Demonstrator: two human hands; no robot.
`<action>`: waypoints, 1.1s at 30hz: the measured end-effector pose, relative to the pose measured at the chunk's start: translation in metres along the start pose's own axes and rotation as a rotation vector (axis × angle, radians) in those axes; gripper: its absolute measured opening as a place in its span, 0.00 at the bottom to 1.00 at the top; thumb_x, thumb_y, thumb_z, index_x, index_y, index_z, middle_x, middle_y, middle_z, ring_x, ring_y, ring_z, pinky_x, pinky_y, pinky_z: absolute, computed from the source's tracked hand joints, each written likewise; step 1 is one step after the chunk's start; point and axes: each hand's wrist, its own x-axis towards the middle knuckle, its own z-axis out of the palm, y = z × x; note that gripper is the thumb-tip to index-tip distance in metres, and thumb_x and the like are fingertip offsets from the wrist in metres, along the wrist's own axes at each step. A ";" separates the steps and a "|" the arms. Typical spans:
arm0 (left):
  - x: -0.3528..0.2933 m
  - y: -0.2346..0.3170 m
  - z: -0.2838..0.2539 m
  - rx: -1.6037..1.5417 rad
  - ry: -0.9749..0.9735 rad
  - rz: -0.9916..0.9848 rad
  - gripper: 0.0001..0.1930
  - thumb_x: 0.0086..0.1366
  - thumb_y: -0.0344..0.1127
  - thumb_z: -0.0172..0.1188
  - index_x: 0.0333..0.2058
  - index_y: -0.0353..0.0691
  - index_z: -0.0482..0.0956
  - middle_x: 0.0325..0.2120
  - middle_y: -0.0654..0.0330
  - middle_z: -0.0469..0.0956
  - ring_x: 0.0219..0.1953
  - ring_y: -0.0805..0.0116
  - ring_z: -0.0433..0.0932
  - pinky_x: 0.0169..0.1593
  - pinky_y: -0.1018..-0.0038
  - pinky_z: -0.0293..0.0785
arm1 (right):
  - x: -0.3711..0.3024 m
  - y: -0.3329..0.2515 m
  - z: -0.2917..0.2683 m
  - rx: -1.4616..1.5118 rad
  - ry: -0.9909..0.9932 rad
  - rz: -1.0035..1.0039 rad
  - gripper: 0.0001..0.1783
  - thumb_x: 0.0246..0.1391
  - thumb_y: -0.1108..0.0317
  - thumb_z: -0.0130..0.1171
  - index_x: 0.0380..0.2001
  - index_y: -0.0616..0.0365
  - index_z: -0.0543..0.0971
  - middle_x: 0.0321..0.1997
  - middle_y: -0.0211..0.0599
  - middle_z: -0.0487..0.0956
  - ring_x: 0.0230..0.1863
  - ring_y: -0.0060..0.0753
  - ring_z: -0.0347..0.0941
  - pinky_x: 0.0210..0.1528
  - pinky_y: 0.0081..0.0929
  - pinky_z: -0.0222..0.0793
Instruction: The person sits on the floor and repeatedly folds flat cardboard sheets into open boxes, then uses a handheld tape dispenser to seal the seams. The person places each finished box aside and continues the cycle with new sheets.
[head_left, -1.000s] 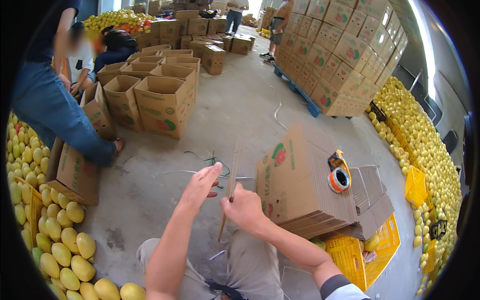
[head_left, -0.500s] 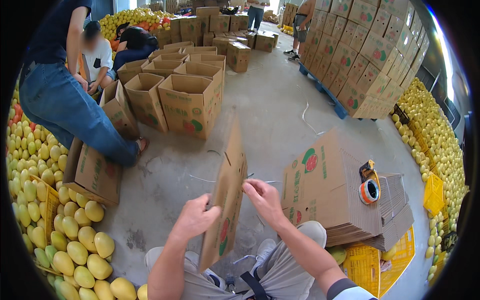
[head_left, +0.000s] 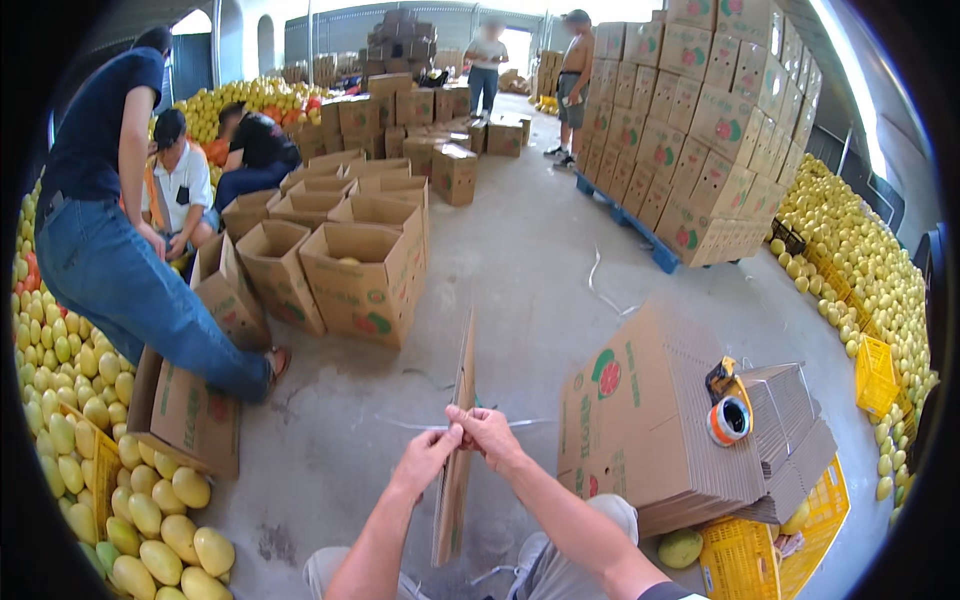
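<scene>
Hands [head_left: 487,437] grip flat carton [head_left: 452,510]; open box [head_left: 340,297] holds fruit [head_left: 348,261].

Floor [head_left: 510,255]: grey (dark stains, lower left) | back wall [head_left: 342,38]: pale grey | opening [head_left: 517,47]: bright | light strip [head_left: 850,85]: white, upper right

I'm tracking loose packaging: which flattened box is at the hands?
The flattened box upright between the left hand and right hand; the others form stacks at right.

passage is available over the floor [head_left: 490,270] ahead between open boxes [head_left: 355,285] and pallet [head_left: 627,224], the held carton [head_left: 453,500] standing upright centrally, flat cartons [head_left: 650,430] obstructing the right, and fruit [head_left: 150,515] the far left.
</scene>
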 end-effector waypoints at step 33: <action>-0.179 0.020 -0.054 1.258 -0.330 0.834 0.13 0.64 0.48 0.65 0.28 0.45 0.82 0.21 0.62 0.79 0.26 0.62 0.80 0.36 0.65 0.77 | -0.041 -0.018 -0.052 -1.162 -0.023 -1.220 0.11 0.45 0.71 0.57 0.12 0.49 0.73 0.14 0.31 0.72 0.27 0.36 0.74 0.72 0.52 0.59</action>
